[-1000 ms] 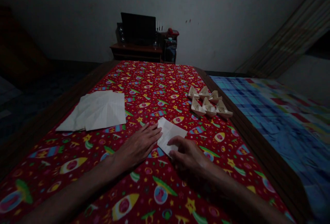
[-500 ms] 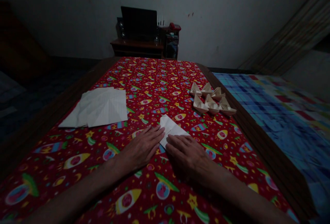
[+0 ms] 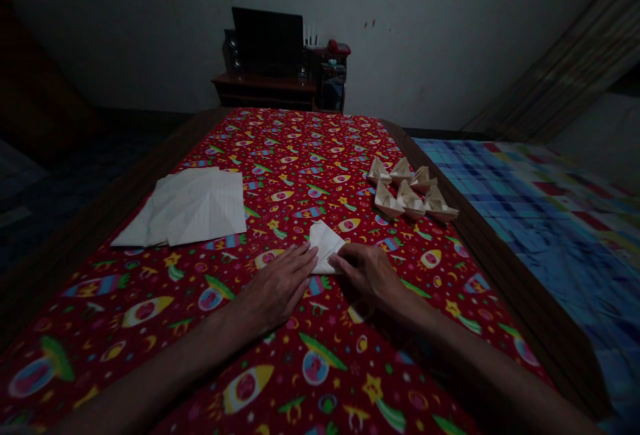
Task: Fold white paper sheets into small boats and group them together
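A small piece of folded white paper lies on the red patterned cloth. My left hand rests flat with its fingers stretched out, the fingertips on the paper's left edge. At the paper's right side, my right hand is closed, thumb and fingers pinching it; they cover its right corner. Beyond my right hand stand several folded paper boats in two rows. Off to the left of my hands is a fanned stack of white paper sheets.
A dark wooden border frames the cloth-covered surface. Past its far end stand a monitor, speakers and a red telephone on a low desk. A blue checked cloth spreads out on the right.
My right hand has gone from lying over the paper to pinching its right side. The paper's long right corner is now folded in, giving a narrower shape. My left hand stays put.
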{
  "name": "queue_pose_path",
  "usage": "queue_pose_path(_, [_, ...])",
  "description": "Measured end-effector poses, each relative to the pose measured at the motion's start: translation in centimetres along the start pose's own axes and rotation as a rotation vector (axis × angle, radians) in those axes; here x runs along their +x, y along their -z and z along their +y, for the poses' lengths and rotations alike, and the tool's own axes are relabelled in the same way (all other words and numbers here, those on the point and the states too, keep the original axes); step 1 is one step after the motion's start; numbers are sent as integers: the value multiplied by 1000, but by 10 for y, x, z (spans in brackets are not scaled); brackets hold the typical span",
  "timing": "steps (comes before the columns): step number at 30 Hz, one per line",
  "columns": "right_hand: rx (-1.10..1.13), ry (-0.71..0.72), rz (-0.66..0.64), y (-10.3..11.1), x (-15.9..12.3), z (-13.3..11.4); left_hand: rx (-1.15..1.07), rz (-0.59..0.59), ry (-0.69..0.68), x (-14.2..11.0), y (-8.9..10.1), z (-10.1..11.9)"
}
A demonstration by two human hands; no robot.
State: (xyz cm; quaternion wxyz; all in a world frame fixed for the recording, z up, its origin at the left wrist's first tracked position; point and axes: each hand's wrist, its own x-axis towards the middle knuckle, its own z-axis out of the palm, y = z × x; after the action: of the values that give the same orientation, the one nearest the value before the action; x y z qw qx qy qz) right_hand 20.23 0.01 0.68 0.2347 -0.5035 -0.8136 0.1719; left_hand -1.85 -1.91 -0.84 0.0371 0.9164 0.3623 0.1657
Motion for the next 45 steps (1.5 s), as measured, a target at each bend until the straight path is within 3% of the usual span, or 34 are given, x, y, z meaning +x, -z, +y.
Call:
queue_pose_path(12, [-116,-38,70,-9,6,2,-42,8,2,0,1,4])
queue_pose_path(17, [-195,26,127,-10,6,1,-13,-20,-28,-2,0,4])
queue_pose_path(32, [-313,23,130,-10,5,0,89,-44,-26,-1,5,15])
queue_pose_path(34, [-361,104,143,-11,2,-3,110,-40,-23,1,6,16])
queue_pose_path(38, [-348,509,75,-16,-15,-13,148,-27,-25,1,8,18])
queue_pose_path(45, [-368,393,-30,-5,-50,-6,164,-31,-31,-3,8,15])
